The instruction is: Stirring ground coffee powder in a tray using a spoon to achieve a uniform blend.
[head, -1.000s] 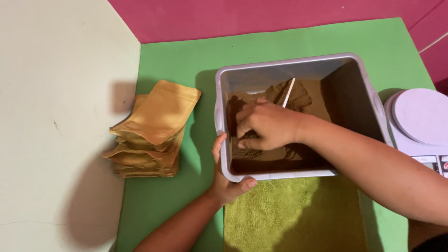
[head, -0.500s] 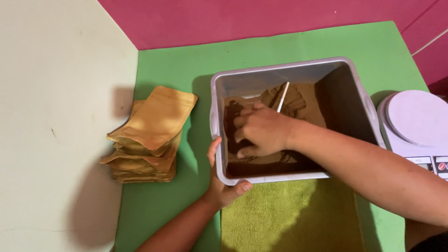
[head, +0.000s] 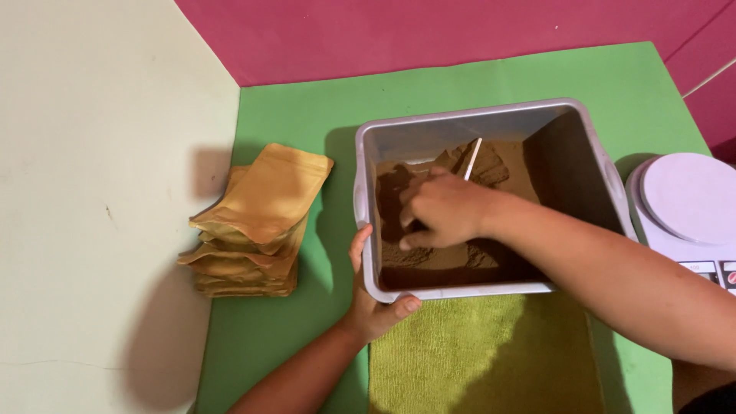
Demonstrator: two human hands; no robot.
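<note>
A grey square plastic tub (head: pixel 583 123) sits on the green mat and holds brown powder (head: pixel 429 257). My left hand (head: pixel 374 303) grips the tub's near left corner, thumb under the front rim. My right hand (head: pixel 441 211) is inside the tub, fingers curled down into the powder. A thin white stick or utensil handle (head: pixel 473 159) pokes up from the powder just beyond that hand; whether the hand holds it I cannot tell.
A stack of tan paper pouches (head: pixel 257 218) lies left of the tub. A white kitchen scale (head: pixel 690 199) stands at the right edge. A lime-green towel (head: pixel 475 360) lies in front of the tub. Green mat (head: pixel 307 115) covers the table; pink wall behind.
My right hand has shifted slightly within the powder. The view has drifted, so the tub sits a little lower and more central. The left hand keeps its grip.
</note>
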